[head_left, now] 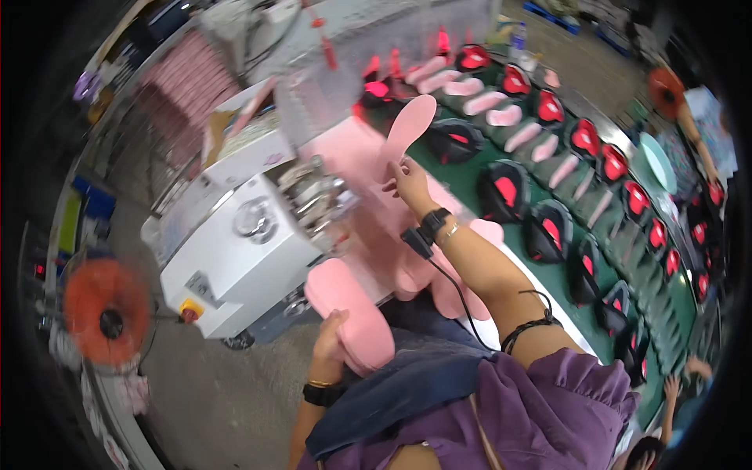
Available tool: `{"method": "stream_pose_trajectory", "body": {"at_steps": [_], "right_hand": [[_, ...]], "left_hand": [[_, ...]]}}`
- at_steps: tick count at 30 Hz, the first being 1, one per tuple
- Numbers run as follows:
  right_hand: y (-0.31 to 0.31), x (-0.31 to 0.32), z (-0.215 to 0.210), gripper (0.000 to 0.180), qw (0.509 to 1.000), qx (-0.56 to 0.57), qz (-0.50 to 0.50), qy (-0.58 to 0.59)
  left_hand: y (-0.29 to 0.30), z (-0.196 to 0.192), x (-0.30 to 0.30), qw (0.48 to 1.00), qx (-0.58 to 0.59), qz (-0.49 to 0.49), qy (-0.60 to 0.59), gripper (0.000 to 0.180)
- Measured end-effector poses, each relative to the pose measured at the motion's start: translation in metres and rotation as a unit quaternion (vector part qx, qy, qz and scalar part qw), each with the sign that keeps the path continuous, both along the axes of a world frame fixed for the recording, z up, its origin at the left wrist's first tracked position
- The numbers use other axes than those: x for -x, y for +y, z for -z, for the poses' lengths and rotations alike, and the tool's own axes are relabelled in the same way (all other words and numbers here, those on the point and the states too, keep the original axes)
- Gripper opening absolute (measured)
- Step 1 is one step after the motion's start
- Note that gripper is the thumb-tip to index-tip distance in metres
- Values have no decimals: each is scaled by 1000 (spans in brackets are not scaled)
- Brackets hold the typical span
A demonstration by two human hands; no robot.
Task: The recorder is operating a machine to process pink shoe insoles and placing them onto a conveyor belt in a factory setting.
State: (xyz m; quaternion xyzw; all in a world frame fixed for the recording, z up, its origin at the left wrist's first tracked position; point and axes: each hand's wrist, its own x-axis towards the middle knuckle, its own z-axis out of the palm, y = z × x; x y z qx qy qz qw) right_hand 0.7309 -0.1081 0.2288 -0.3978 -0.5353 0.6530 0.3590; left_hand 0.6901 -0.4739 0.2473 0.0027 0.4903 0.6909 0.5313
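Observation:
My left hand [333, 337] is closed around a stack of pink insoles [352, 313], held low in front of my body. Farther forward, my right hand [411, 188] pinches the near end of a single pink insole [412, 124], which sticks up and away from me beside the green belt. Below that hand lies a pink-topped work surface [352, 157]. More pink insoles [450, 294] rest at its near edge, under my right forearm. Left of my right hand stands a white machine [243, 243] with a metal mechanism [313, 192] facing the pink surface.
A green conveyor belt [501, 294] runs along the right, carrying black-and-red shoe parts [505, 192] and rows of pink insoles [505, 116]. An orange fan [107, 313] stands at left. Pink stacked sheets [188, 86] sit behind the machine. Other people work beyond the belt.

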Motion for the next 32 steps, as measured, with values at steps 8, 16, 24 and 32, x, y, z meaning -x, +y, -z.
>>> {"method": "stream_pose_trajectory", "body": {"at_steps": [8, 16, 24, 32], "right_hand": [[61, -396, 29, 26, 859, -165, 405, -265], [1, -711, 32, 31, 669, -66, 512, -535], [61, -615, 61, 33, 772, -172, 511, -337], [-24, -211, 60, 32, 919, -267, 69, -281]], "left_hand": [[32, 31, 9, 963, -114, 205, 135, 36], [56, 26, -27, 990, -57, 122, -33, 30], [54, 29, -42, 994, -42, 100, -4, 32], [42, 38, -25, 996, -12, 91, -10, 45]]}}
